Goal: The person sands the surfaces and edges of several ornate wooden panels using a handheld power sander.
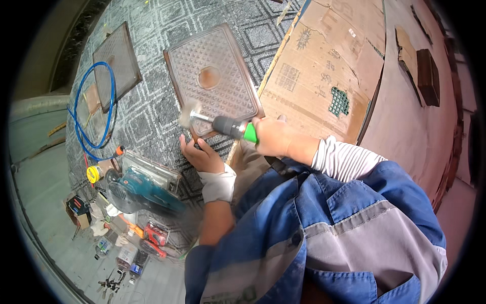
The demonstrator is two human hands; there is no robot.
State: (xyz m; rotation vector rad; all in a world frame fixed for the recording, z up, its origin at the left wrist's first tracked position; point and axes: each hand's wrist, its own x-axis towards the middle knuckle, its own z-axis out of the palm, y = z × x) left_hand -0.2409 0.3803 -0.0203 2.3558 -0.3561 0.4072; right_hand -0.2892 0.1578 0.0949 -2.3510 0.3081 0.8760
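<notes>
My right hand is closed round the grip of a power drill with a black body and a green part. A round, fuzzy wheel brush, blurred, sits on the drill's metal shaft. It is over the near left edge of a brown rectangular panel, which has a raised diamond texture and a round rusty-brown spot in its middle. My left hand is at the panel's near corner, fingers apart; whether it presses on the corner I cannot tell.
A second textured panel lies at the left under a looped blue hose. Nearer stand a teal sander, a yellow tape roll and several bottles. Flattened cardboard covers the right side; patterned carpet lies beneath.
</notes>
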